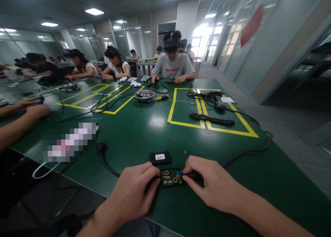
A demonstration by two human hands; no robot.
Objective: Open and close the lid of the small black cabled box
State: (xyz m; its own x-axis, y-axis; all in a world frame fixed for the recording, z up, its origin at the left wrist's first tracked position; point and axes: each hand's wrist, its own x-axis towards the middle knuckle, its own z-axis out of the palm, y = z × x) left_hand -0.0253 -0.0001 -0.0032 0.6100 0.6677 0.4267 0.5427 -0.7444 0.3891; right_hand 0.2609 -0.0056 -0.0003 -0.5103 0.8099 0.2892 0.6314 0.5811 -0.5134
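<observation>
An opened black adapter case (172,184) lies on the green table directly before me, with a circuit board (170,176) showing two copper coils and small coloured wires. My left hand (136,185) pinches the black cable at the left end of the case. At the right end, my right hand (207,180) is closed on the other black cable (194,175), thumb and forefinger close to the board. Just behind the case rests its black cover (160,157) with a white label. The left cable ends in a black plug (101,147).
A pixelated white object (72,142) lies at left. Farther back are a metal bowl (144,95), a yellow-black screwdriver (162,98), a black bar-shaped part (212,119) and tangled cables (207,95) near yellow tape. A co-worker's hands (36,107) work at left; another person (172,63) sits opposite.
</observation>
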